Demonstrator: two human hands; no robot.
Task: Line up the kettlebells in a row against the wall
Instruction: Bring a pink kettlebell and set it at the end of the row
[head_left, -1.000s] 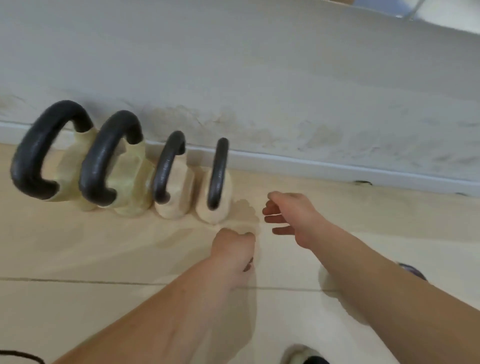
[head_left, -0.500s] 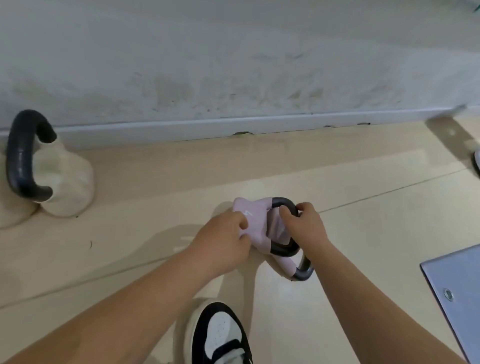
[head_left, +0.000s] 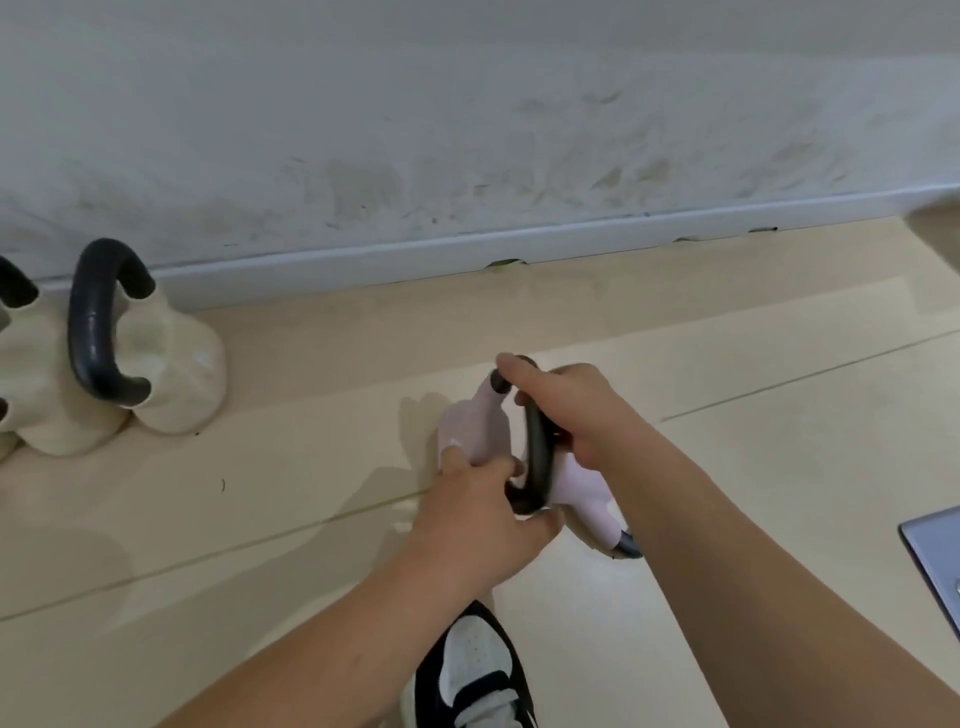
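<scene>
Two cream kettlebells stand against the wall at the left: one (head_left: 176, 374) with a black handle, and another (head_left: 36, 395) cut off by the frame edge. In the middle of the floor, a pink kettlebell (head_left: 475, 428) with a black handle (head_left: 535, 457) is held between both hands. My left hand (head_left: 478, 512) grips its lower end and body. My right hand (head_left: 569, 408) is closed over the top of the handle. A second pink kettlebell (head_left: 584, 496) lies right behind it under my right wrist, and how it is held is hidden.
A scuffed white wall (head_left: 467, 130) with a skirting board (head_left: 415, 254) runs across the back, with open beige floor (head_left: 337, 332) between the cream kettlebells and my hands. A black-and-white shoe (head_left: 478, 670) is below my arms. A grey panel (head_left: 935, 551) lies at the right edge.
A second ago both hands were empty beside the cream row. They then closed on the pink kettlebells to the right. Now these sit nearer the cream ones, with the handle turned upright.
</scene>
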